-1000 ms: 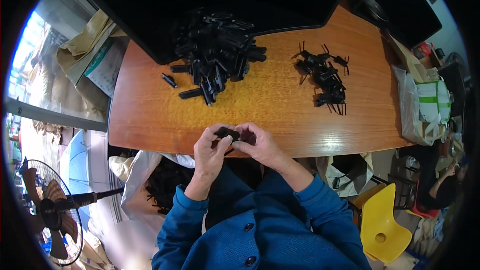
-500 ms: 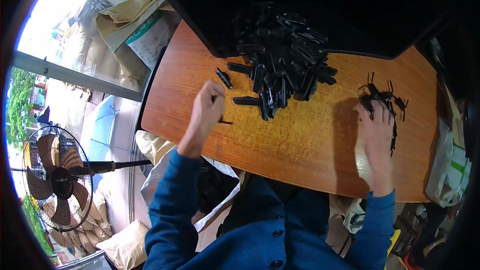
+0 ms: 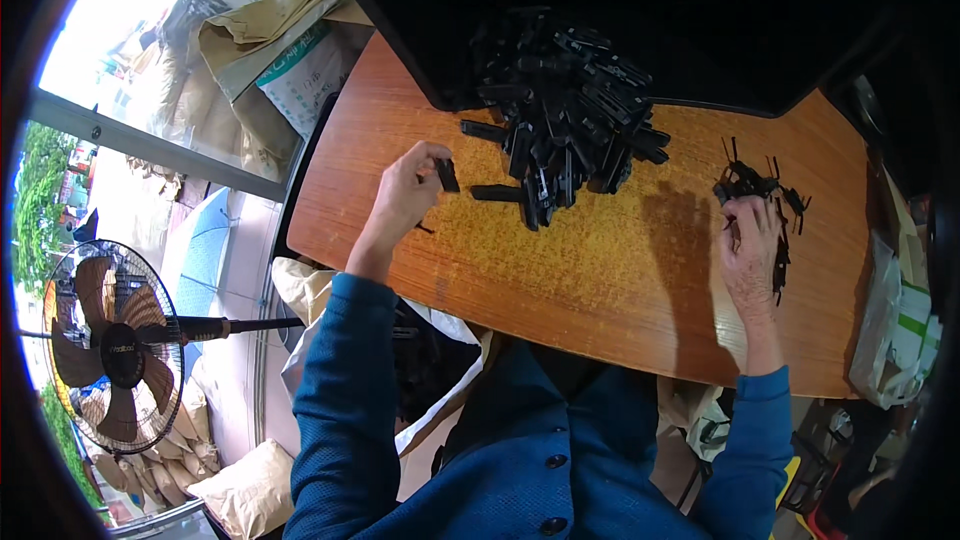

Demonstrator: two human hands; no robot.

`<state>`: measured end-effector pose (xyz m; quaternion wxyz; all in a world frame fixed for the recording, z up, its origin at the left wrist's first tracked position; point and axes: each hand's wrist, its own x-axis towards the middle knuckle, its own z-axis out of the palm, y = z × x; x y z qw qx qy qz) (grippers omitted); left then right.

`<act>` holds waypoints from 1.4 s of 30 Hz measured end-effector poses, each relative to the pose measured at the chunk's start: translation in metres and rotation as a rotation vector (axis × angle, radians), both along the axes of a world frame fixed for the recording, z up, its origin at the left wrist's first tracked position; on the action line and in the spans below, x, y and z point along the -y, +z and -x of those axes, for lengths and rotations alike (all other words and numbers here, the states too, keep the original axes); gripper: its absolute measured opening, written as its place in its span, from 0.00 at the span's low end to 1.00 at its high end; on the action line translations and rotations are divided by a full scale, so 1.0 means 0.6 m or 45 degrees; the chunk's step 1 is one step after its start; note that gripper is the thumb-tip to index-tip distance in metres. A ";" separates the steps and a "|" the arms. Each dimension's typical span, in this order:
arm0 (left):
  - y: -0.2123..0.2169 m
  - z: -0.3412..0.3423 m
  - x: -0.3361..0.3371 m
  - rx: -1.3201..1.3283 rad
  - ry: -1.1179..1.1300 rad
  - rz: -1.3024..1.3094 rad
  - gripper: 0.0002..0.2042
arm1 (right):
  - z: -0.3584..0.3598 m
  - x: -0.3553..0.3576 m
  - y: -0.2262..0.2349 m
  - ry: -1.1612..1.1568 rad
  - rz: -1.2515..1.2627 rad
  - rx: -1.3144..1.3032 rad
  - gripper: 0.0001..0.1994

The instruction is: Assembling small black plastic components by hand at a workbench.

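My left hand (image 3: 402,195) is over the left part of the wooden table, pinching a small, black, oblong plastic part (image 3: 447,175) at its fingertips. A thin dark piece (image 3: 425,228) shows just below that hand. To its right lies a big heap of black plastic parts (image 3: 570,120), several of them long and narrow. On the right side my right hand (image 3: 750,240) has its fingers curled in at the near edge of a small cluster of thin, spiky black pieces (image 3: 748,180). What its fingertips hold is too small and dark to make out.
A large black container (image 3: 740,60) stands behind the heap on the wooden table (image 3: 560,280). Below the table's front edge hangs a bag of black parts (image 3: 430,370). A standing fan (image 3: 122,352) is at the left; a clear plastic bag (image 3: 885,340) sits by the right edge.
My left hand has closed on the black part that lay beside the heap. My right hand has curled its fingers and drawn slightly toward me at the thin pieces.
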<state>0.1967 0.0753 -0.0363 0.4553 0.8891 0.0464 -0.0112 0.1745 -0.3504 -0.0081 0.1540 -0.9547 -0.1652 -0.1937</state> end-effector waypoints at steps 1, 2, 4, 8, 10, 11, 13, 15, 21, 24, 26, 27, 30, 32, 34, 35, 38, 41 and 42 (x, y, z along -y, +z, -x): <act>0.003 0.017 0.006 0.009 -0.004 0.004 0.14 | 0.013 -0.009 0.001 -0.050 -0.301 -0.129 0.07; 0.005 0.036 0.015 0.004 -0.015 0.344 0.12 | 0.029 -0.021 0.000 0.003 -0.703 -0.290 0.05; 0.012 0.077 0.051 -0.012 0.012 0.906 0.10 | 0.062 -0.057 -0.011 0.086 -1.316 -0.474 0.05; -0.002 0.140 0.124 0.027 -0.014 1.221 0.09 | 0.123 -0.132 0.012 0.183 -1.777 -0.751 0.04; 0.010 0.165 0.160 0.008 -0.023 1.271 0.12 | 0.147 -0.157 0.007 0.234 -1.949 -0.865 0.06; 0.019 0.179 0.176 0.020 -0.027 1.288 0.13 | 0.161 -0.171 0.010 0.237 -1.981 -0.892 0.07; 0.037 0.199 0.202 -0.025 -0.018 1.317 0.16 | 0.184 -0.185 0.005 0.292 -2.027 -0.936 0.10; 0.051 0.216 0.221 0.000 -0.007 1.293 0.19 | 0.204 -0.195 0.013 0.283 -2.068 -0.993 0.12; 0.068 0.251 0.250 0.121 -0.049 1.158 0.22 | 0.240 -0.194 0.018 0.229 -2.162 -1.087 0.13; 0.056 0.261 0.261 0.264 -0.118 1.117 0.23 | 0.254 -0.195 0.023 0.228 -2.190 -1.098 0.13; 0.059 0.266 0.261 0.244 -0.149 1.023 0.21 | 0.260 -0.193 0.021 0.223 -2.202 -1.089 0.12; 0.060 0.268 0.260 0.225 -0.172 0.930 0.19 | 0.261 -0.189 0.016 0.247 -2.211 -1.086 0.12; 0.057 0.269 0.249 -0.134 -0.284 1.032 0.12 | 0.267 -0.178 0.013 0.277 -2.258 -1.139 0.11; 0.043 0.267 0.238 -0.160 -0.337 1.003 0.09 | 0.268 -0.172 0.010 0.283 -2.292 -1.199 0.11; 0.035 0.267 0.232 -0.190 -0.384 0.974 0.07 | 0.269 -0.168 0.004 0.313 -2.445 -1.340 0.11; 0.032 0.267 0.231 -0.254 -0.416 1.077 0.08 | 0.271 -0.165 0.006 0.308 -2.445 -1.348 0.11; 0.030 0.268 0.221 -0.385 -0.403 1.304 0.09 | 0.273 -0.162 0.018 0.364 -2.248 -1.380 0.12; 0.050 0.273 0.224 -0.514 -0.331 1.411 0.12 | 0.271 -0.161 0.022 0.493 -1.880 -1.228 0.15; 0.054 0.274 0.230 -0.513 -0.281 1.404 0.12 | 0.270 -0.163 0.025 0.538 -1.760 -1.205 0.15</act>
